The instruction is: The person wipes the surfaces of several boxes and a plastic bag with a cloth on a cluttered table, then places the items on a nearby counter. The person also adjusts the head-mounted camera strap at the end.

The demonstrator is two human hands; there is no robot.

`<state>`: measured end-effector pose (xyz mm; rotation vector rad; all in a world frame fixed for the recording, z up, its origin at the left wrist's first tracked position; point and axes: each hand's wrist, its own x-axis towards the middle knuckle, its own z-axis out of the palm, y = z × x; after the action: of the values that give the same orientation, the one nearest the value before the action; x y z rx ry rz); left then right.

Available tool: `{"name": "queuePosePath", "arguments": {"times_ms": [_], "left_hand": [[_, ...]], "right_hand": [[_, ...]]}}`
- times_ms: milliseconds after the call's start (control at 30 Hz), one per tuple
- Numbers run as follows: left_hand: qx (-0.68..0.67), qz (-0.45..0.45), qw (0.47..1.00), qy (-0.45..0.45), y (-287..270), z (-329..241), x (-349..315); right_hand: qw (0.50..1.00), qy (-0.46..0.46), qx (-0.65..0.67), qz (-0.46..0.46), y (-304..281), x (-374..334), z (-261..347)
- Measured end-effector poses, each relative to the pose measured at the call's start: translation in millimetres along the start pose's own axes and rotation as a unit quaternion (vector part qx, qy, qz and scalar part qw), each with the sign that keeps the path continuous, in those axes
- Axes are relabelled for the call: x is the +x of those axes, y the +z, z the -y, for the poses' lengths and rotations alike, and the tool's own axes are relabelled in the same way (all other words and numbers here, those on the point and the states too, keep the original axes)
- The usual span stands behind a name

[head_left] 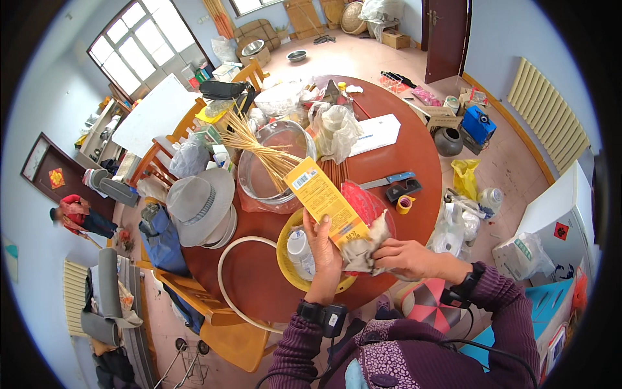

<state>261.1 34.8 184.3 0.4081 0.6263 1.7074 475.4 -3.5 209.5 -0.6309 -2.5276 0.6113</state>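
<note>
My left hand [323, 249] is closed on the lower left side of a yellow cardboard box [327, 201], held tilted above the table. A bundle of thin wooden sticks [262, 152] fans out past the box's far end; whether they sit inside it I cannot tell. My right hand [411, 258] grips a crumpled greyish cloth [364, 253] pressed against the near end of the box. Below the left hand stands a yellow basin [283, 256] with a clear plastic bottle [300, 249] in it. A bright red bag [364, 201] lies just beyond the cloth.
On the round brown table [402, 285] are a steel pot [249, 172], a knife [389, 180], a tape roll [404, 205], a white box [376, 133] and a pale hoop [223, 272]. Grey hats [194, 201] sit left. Another person [84, 214] stands far left. Wooden chairs [240, 340] surround the table.
</note>
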Motion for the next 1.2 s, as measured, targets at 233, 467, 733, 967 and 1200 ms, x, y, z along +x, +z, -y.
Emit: {"name": "queuePosePath", "arguments": {"times_ms": [233, 467, 733, 967, 1200], "left_hand": [[0.002, 0.079, 0.996, -0.048, -6.8, -16.4, -0.3], [0.042, 0.204, 0.964, -0.168, -3.2, -7.1, -22.4], [0.163, 0.233, 0.946, -0.154, -0.5, -12.9, -28.0], [0.293, 0.26, 0.918, -0.066, -6.2, -14.9, -19.4], [0.199, 0.07, 0.959, -0.19, -22.0, -14.9, -44.3]], "right_hand": [[0.872, 0.337, 0.336, -0.116, -32.4, -26.1, -45.6], [0.876, 0.279, 0.387, -0.073, -39.1, 16.6, -48.0], [0.837, 0.29, 0.45, -0.111, -21.1, 27.1, -24.9], [0.838, 0.289, 0.424, -0.188, -23.3, 32.9, -7.3], [0.939, 0.21, 0.019, -0.273, -38.1, 36.0, -3.7]]}}
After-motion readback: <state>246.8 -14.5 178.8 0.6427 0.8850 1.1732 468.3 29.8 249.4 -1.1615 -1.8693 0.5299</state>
